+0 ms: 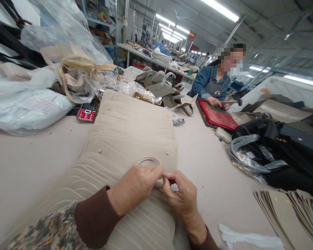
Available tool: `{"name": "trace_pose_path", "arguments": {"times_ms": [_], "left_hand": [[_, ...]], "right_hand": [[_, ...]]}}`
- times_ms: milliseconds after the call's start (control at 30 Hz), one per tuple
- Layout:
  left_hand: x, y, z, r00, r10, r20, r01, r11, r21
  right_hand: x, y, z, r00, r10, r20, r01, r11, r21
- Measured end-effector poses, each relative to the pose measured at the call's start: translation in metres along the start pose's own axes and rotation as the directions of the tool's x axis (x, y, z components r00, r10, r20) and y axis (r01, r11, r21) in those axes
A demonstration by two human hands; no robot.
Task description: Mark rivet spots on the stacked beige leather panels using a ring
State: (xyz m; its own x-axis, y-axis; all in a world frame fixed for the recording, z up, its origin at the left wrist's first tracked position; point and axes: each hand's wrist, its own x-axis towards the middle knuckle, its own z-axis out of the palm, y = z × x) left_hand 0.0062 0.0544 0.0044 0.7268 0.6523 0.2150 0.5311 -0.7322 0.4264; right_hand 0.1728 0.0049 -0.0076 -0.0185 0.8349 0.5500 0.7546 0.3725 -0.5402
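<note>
Over a long overlapping row of beige leather-like panels [135,139], my two hands meet at the fingertips. Between and behind them is a narrow roll of tape [147,159] with a yellowish rim, partly hidden by the fingers. My left hand [137,185] is closed in a pinch at the tape. My right hand [181,194] pinches right beside it, thumb against forefinger, at the roll's right edge. The exact bit of tape between the fingertips is too small to make out. Small gold-coloured studs [99,151] show on some panels.
A red-keyed phone [87,111] and plastic-wrapped bundles [28,107] lie left. Bag parts with handles [161,85] stand behind. Across the table a co-worker [214,81] holds a hammer [232,102] above a red board [219,117]. Black bags [289,149] and stacked panels [284,215] lie right.
</note>
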Motion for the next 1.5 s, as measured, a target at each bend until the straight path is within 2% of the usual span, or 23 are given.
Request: {"name": "trace_pose_path", "arguments": {"times_ms": [67, 167, 233, 300, 367, 467, 567, 667, 767, 867, 1000, 1100, 1167, 1300, 1500], "left_hand": [[-0.001, 0.003, 0.0, 0.998, 0.023, -0.058, -0.022, 1.0, 0.015], [-0.003, 0.008, 0.0, 0.986, 0.103, -0.13, -0.105, 0.994, -0.007], [-0.003, 0.009, 0.001, 0.984, 0.112, -0.136, -0.116, 0.993, -0.016], [-0.002, 0.008, 0.001, 0.994, 0.04, -0.1, -0.038, 0.999, 0.022], [0.001, 0.005, 0.0, 0.998, -0.064, -0.025, 0.066, 0.993, 0.095], [0.005, 0.003, -0.003, 0.981, -0.162, 0.103, 0.142, 0.974, 0.177], [0.008, 0.003, -0.004, 0.973, -0.183, 0.143, 0.154, 0.969, 0.19], [0.008, 0.004, -0.003, 0.972, -0.181, 0.148, 0.153, 0.971, 0.184], [0.007, 0.004, -0.001, 0.97, -0.179, 0.164, 0.148, 0.972, 0.183], [0.007, 0.004, 0.0, 0.971, -0.173, 0.162, 0.142, 0.972, 0.186], [0.006, 0.002, 0.0, 0.972, -0.172, 0.162, 0.143, 0.974, 0.176], [0.005, 0.001, -0.001, 0.977, -0.162, 0.139, 0.138, 0.976, 0.167], [0.005, 0.001, -0.001, 0.977, -0.162, 0.14, 0.138, 0.976, 0.167], [0.004, 0.0, -0.001, 0.977, -0.151, 0.153, 0.124, 0.977, 0.172], [0.003, -0.004, -0.002, 0.996, -0.077, 0.054, 0.069, 0.989, 0.132]], "right_hand": [[0.001, -0.003, 0.001, 0.976, 0.213, 0.04, -0.217, 0.965, 0.148], [0.007, 0.001, -0.001, 0.838, 0.523, 0.153, -0.54, 0.758, 0.366], [0.009, 0.011, -0.005, 0.755, 0.618, 0.218, -0.645, 0.639, 0.419], [0.01, 0.023, -0.01, 0.691, 0.651, 0.313, -0.718, 0.57, 0.399], [0.007, 0.035, -0.012, 0.663, 0.644, 0.382, -0.748, 0.552, 0.369], [0.0, 0.042, -0.01, 0.68, 0.61, 0.407, -0.732, 0.599, 0.325], [-0.003, 0.039, -0.004, 0.716, 0.594, 0.367, -0.688, 0.689, 0.227], [-0.001, 0.032, 0.001, 0.793, 0.532, 0.296, -0.571, 0.819, 0.057], [0.003, 0.029, 0.004, 0.862, 0.447, 0.24, -0.441, 0.894, -0.081], [0.003, 0.029, 0.006, 0.888, 0.405, 0.22, -0.385, 0.914, -0.129], [-0.003, 0.033, 0.0, 0.89, 0.437, 0.134, -0.422, 0.898, -0.124], [-0.01, 0.035, -0.005, 0.88, 0.433, 0.196, -0.437, 0.899, -0.026], [-0.014, 0.034, -0.006, 0.894, 0.393, 0.215, -0.4, 0.916, -0.008], [-0.013, 0.032, 0.002, 0.935, 0.319, 0.153, -0.302, 0.945, -0.122], [0.0, 0.028, 0.004, 0.925, 0.315, 0.212, -0.267, 0.937, -0.227]]}}
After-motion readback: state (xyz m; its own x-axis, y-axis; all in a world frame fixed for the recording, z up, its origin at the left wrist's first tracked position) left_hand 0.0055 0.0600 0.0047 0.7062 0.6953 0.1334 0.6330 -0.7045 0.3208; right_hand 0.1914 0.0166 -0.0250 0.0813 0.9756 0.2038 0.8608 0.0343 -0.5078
